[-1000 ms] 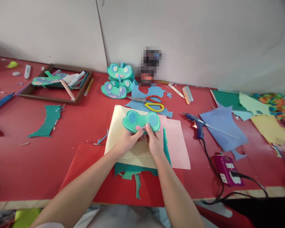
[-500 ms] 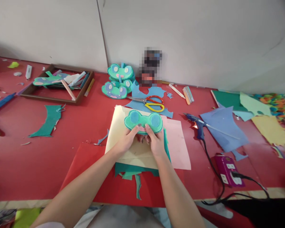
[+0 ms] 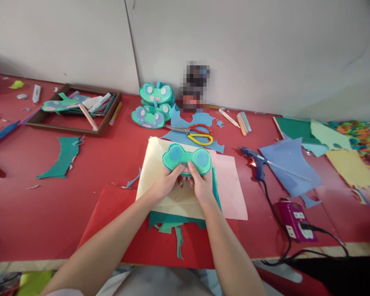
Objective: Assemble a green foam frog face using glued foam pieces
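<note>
Between my two hands is a green felt frog face (image 3: 188, 157) with two round blue eye patches and a pink piece at its lower middle. My left hand (image 3: 168, 181) grips its lower left part, thumb on top near the pink piece. My right hand (image 3: 202, 184) grips the lower right the same way; both sets of fingers curl underneath and are partly hidden. Under the hands lie a cream sheet (image 3: 154, 164), a pink sheet (image 3: 232, 189) and green felt. Scissors (image 3: 199, 133) with one red and one yellow handle rest on blue felt scraps just beyond.
Finished-looking frog faces (image 3: 151, 117) are stacked by the wall. A brown frame (image 3: 70, 127) with markers stands left. To the right lie a blue glue gun (image 3: 255, 162), its cord, a purple power strip (image 3: 296, 222) and blue felt (image 3: 291, 164). A green scrap (image 3: 64, 158) lies left.
The frog face has shifted very slightly to the right and tilted a little in my hands. Both thumbs stay on its lower edge, with the left thumb slightly moved.
</note>
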{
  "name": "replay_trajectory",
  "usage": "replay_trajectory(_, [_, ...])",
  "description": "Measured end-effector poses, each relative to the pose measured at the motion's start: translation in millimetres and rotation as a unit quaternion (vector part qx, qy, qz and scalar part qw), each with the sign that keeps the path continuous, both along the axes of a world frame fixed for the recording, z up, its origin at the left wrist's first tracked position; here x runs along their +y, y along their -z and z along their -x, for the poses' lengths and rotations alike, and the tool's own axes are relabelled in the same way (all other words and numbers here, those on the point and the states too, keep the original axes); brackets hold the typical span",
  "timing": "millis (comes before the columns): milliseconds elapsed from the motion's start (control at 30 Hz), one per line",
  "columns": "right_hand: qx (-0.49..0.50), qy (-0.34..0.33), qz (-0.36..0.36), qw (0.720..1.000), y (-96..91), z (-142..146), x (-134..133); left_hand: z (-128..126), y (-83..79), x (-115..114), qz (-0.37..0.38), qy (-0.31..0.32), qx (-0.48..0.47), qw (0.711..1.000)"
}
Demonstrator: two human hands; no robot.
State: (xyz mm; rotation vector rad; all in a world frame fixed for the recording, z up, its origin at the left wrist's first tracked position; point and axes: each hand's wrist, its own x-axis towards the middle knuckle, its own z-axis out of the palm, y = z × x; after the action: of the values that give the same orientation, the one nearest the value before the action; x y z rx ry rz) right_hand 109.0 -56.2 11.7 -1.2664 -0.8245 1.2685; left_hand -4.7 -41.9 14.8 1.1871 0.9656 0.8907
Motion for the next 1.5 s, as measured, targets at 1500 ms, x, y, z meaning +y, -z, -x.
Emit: replay_trajectory(1500, [-0.09,0.054,-0.028,0.994,5.0,-4,3,3,-0.2,1,-0.059,-0.135,0.075,0.986])
